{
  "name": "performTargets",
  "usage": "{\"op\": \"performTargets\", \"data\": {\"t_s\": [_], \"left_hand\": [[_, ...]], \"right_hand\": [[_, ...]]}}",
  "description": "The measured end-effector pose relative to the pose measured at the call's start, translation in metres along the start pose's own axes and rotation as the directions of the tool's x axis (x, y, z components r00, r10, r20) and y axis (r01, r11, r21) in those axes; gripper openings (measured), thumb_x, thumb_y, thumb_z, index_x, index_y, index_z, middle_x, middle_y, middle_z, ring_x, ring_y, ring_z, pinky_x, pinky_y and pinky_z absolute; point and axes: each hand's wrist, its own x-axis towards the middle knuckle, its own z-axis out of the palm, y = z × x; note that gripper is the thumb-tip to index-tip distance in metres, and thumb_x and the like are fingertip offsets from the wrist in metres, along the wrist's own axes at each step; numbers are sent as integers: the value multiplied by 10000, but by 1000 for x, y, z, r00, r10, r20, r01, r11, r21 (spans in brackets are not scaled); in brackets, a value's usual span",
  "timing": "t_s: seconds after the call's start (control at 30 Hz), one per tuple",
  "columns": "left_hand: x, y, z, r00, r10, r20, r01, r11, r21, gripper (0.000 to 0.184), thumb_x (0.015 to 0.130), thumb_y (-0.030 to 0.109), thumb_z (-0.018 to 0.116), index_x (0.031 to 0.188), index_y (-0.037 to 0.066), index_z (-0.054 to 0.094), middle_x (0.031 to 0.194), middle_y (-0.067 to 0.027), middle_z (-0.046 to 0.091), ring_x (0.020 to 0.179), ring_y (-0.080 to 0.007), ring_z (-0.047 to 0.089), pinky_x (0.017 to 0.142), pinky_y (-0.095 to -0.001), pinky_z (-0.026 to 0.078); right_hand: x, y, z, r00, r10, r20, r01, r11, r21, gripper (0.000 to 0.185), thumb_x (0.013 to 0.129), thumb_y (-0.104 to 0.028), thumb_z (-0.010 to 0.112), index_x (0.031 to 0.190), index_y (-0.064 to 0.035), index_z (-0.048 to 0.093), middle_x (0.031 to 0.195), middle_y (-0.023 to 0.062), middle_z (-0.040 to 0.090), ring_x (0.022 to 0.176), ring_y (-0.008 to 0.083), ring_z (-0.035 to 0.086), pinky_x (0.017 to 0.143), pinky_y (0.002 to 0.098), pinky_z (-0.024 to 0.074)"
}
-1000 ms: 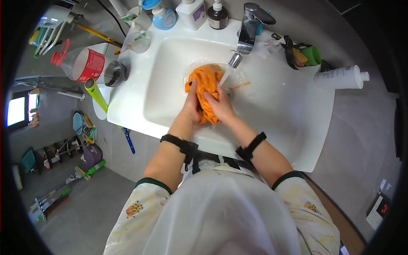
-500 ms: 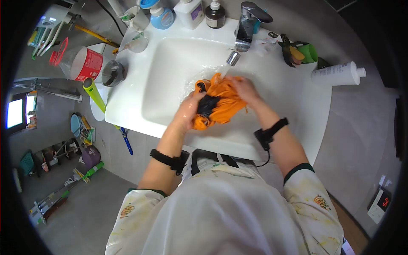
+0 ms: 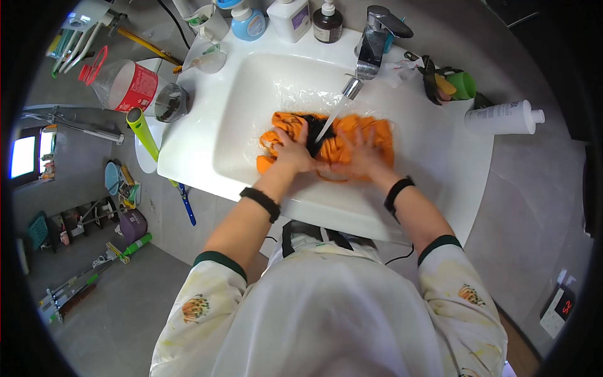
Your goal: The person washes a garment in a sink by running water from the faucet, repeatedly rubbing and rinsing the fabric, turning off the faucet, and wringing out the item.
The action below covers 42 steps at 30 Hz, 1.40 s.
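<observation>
An orange garment with a black patch point(image 3: 374, 129) lies spread and wet in the white sink point(image 3: 235, 125). My left hand point(image 3: 294, 152) presses flat on its left part, fingers apart. On the right part rests my right hand point(image 3: 363, 156), its fingers also spread and a little blurred. Water runs from the faucet point(image 3: 372, 53) in a stream onto the black patch between my hands. Part of the garment is hidden under both palms.
Along the back rim stand a blue pump bottle point(image 3: 247, 24), a white bottle point(image 3: 290, 20) and a dark pump bottle point(image 3: 328, 24). A cut plastic bottle with a red label point(image 3: 135, 88) is at left. A white bottle point(image 3: 502, 117) lies at right.
The garment was bunched up between my hands; now it lies spread lower in the sink. Both hands have turned palm down with fingers fanned out, and the water stream shows more clearly.
</observation>
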Motion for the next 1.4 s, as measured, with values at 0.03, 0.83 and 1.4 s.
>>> {"op": "performTargets", "data": {"t_s": [0.03,0.83,1.4], "left_hand": [[-3,5,2,998,33,62,-48,966,255,1082,653,640,735,1512,297,173,1478,-398,-31,1290,-587,285,1064,-484,338],[17,0,-3,834,534,141,394,-397,-829,648,927,621,410,1260,79,533,1162,-113,615,1063,-256,597,954,-413,470],[-42,4,-10,954,202,222,267,-235,-935,407,940,363,518,1078,-19,546,963,-134,638,828,-258,663,747,-387,569]], "right_hand": [[4,1,6,1000,-4,-1,4,1000,4,897,748,-585,680,1486,-283,270,1577,149,44,1423,462,49,1056,665,236],[-51,-62,2,575,-153,-803,686,625,372,611,773,-227,679,1339,-115,476,1214,209,450,1129,408,451,974,458,389],[29,35,-33,983,182,10,-64,292,954,831,870,-653,495,1275,73,499,1215,170,601,1134,279,566,981,347,415]]}}
